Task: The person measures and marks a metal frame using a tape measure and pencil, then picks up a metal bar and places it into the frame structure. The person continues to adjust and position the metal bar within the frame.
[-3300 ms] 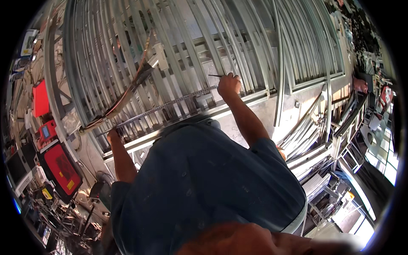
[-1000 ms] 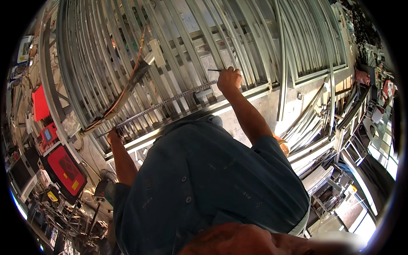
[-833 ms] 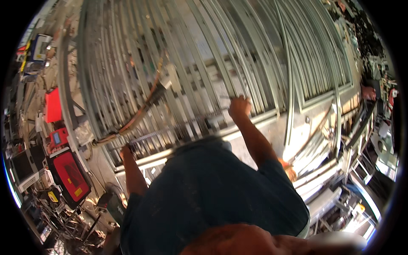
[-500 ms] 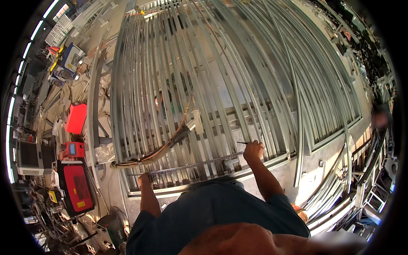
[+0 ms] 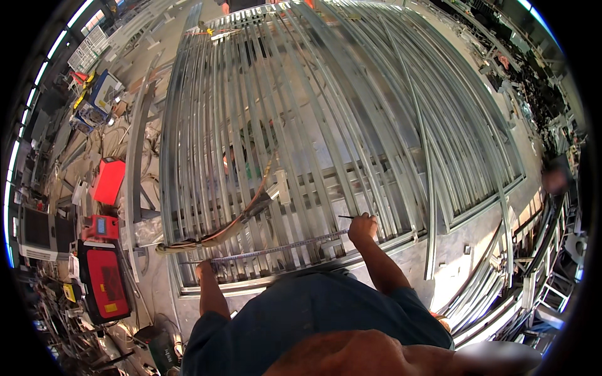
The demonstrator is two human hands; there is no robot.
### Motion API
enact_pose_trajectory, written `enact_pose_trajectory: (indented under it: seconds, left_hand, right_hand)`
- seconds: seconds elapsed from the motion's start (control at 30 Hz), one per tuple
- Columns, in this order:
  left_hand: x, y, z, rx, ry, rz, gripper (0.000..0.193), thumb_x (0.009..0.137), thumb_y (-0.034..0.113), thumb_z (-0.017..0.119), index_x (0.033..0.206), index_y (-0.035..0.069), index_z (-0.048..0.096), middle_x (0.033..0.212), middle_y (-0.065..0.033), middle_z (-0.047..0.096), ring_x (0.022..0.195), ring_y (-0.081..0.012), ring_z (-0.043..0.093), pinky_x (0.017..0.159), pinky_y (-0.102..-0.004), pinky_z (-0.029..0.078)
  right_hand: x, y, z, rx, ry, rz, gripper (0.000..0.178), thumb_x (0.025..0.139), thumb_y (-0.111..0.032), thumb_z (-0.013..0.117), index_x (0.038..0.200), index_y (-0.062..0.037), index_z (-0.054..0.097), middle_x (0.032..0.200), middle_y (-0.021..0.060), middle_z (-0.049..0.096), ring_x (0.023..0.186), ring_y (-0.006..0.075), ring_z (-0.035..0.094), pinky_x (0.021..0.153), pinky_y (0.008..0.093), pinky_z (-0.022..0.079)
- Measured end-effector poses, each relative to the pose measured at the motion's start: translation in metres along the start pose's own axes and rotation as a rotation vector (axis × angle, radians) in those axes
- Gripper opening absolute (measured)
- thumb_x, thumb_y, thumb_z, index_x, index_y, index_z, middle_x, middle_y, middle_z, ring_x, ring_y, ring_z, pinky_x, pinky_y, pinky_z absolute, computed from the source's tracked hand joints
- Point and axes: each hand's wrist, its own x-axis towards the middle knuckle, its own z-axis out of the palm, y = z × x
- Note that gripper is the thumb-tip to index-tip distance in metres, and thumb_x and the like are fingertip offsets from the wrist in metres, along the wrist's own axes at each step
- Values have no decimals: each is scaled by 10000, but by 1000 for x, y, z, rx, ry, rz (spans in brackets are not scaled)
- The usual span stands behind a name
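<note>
A tape measure (image 5: 282,247) is stretched across the near ends of several long metal bars (image 5: 316,144) in a frame. At its left end, my left hand (image 5: 204,269) is closed on the tape beside the frame's left side; the fingertips are small and partly hidden. My right hand (image 5: 362,228) is closed at the tape's right end, over the bars. A thin dark pen-like stick (image 5: 345,217) pokes out leftward from its fingers. Whatever part of the tape lies inside that fist is hidden.
A cable bundle (image 5: 213,239) lies over the bars at left. Red-and-black cases (image 5: 108,282) and a red box (image 5: 109,180) stand left of the frame. Loose metal strips (image 5: 483,294) pile up at right. Part of another person (image 5: 226,7) shows at the far edge.
The view has shifted slightly, and the frame and both hands sit a little further left in it. Part of another person has appeared at the far edge. Both hands keep their hold.
</note>
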Motion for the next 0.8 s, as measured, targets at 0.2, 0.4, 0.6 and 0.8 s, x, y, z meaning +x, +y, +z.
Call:
enact_pose_trajectory:
  seconds: [0.2, 0.4, 0.6, 0.8]
  left_hand:
    - [-8, 13, 2, -254, 135, -207, 169, 894, 269, 656, 855, 116, 717, 761, -94, 681, 613, -256, 633, 552, -419, 508]
    - [-7, 16, 0, 1195, -150, 408, 346, 983, 304, 483, 1043, 102, 758, 1106, -122, 745, 1006, -257, 732, 805, -451, 578]
    - [-8, 16, 3, -7, 42, -137, 347, 963, 329, 527, 1050, 80, 752, 1074, -115, 751, 977, -305, 732, 798, -465, 578]
    - [7, 12, 8, 1158, -29, 452, 269, 921, 197, 634, 1157, 125, 739, 1211, -128, 711, 1104, -321, 696, 837, -475, 593]
  right_hand:
    - [-1, 2, 0, 7, -1, -2, 202, 851, -226, 652, 964, -105, 768, 1099, 106, 649, 1058, 334, 615, 813, 400, 556]
    - [-3, 5, 1, 31, 0, -8, 200, 849, -223, 651, 966, -108, 765, 1114, 110, 648, 1065, 335, 617, 824, 405, 554]
    - [-1, 5, 0, -10, -1, 0, 220, 863, -231, 647, 1006, -109, 760, 1137, 106, 640, 1091, 325, 608, 835, 390, 549]
    - [-5, -1, -10, -25, -86, 8, 260, 892, -245, 640, 1089, -121, 755, 1213, 81, 623, 1151, 310, 585, 874, 368, 540]
